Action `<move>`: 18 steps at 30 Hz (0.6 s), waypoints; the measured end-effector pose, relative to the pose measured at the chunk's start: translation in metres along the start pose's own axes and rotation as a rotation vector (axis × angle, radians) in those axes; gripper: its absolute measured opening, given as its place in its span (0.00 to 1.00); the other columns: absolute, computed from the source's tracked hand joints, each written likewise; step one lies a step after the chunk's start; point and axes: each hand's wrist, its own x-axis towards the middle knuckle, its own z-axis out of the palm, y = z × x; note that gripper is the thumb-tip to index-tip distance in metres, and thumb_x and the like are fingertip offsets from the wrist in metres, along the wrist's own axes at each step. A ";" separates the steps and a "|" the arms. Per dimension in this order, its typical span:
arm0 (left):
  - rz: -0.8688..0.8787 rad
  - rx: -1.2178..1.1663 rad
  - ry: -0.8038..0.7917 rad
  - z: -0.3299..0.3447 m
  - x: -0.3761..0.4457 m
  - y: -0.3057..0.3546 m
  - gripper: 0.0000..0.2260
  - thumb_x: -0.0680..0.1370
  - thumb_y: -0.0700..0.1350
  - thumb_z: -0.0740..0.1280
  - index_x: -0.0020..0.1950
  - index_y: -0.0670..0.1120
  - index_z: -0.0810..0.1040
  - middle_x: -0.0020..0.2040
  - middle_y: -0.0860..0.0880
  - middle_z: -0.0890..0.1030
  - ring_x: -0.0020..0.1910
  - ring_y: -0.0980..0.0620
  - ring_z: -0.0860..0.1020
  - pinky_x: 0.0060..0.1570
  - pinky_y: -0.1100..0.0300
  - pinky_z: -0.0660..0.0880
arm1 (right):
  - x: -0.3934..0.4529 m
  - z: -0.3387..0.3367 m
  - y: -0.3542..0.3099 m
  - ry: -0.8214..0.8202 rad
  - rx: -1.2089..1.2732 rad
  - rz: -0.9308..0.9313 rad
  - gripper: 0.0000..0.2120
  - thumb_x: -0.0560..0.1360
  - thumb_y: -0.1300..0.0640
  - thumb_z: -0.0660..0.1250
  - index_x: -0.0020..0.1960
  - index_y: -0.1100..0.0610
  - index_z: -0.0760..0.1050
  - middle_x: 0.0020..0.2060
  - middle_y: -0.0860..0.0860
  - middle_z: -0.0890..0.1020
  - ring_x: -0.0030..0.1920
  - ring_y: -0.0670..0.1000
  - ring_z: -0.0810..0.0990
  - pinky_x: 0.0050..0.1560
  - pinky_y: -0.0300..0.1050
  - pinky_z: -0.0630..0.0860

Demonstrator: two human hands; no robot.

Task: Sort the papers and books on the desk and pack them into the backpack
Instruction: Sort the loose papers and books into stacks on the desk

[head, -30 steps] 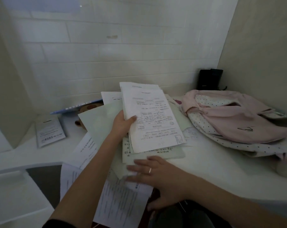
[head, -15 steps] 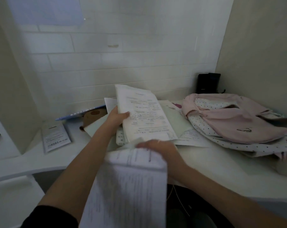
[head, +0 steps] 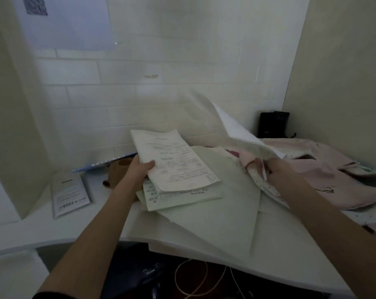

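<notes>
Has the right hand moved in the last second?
Yes. The right hand went from the desk's near edge up and right to the pink dotted backpack, gripping white papers.

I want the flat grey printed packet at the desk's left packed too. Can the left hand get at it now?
Probably not yet: the left hand grips a stack of printed papers. The flat grey printed packet lies uncovered on the white desk, so the path looks free.

The left hand (head: 137, 169) grips a paper stack (head: 176, 167) while the right hand (head: 275, 169) holds raised sheets (head: 243, 134) beside the pink backpack (head: 325, 178).
</notes>
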 end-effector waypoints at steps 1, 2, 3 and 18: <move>0.006 -0.012 0.002 0.004 -0.001 -0.002 0.23 0.79 0.34 0.63 0.73 0.41 0.62 0.69 0.39 0.71 0.65 0.38 0.73 0.57 0.47 0.73 | 0.000 0.001 -0.002 0.042 -0.085 0.030 0.08 0.80 0.64 0.59 0.45 0.64 0.73 0.45 0.60 0.76 0.34 0.50 0.71 0.61 0.48 0.70; 0.014 -0.020 0.002 0.007 -0.002 -0.004 0.22 0.79 0.34 0.62 0.73 0.40 0.63 0.69 0.38 0.71 0.65 0.38 0.73 0.57 0.48 0.73 | -0.006 0.009 -0.004 0.072 0.056 0.026 0.04 0.78 0.63 0.63 0.46 0.63 0.74 0.49 0.63 0.78 0.39 0.54 0.75 0.58 0.57 0.72; 0.022 -0.023 0.004 0.009 -0.001 -0.006 0.22 0.79 0.34 0.62 0.73 0.40 0.63 0.69 0.39 0.71 0.65 0.38 0.73 0.57 0.49 0.73 | 0.007 0.010 0.001 0.124 0.200 0.067 0.04 0.76 0.64 0.66 0.50 0.61 0.73 0.56 0.64 0.77 0.48 0.59 0.77 0.52 0.59 0.76; 0.073 -0.126 -0.049 0.026 0.004 0.007 0.24 0.79 0.35 0.63 0.74 0.46 0.63 0.67 0.44 0.74 0.55 0.45 0.77 0.54 0.51 0.75 | 0.003 0.016 0.029 -0.082 -1.115 -0.532 0.19 0.75 0.70 0.60 0.62 0.57 0.77 0.62 0.60 0.76 0.60 0.60 0.75 0.59 0.47 0.70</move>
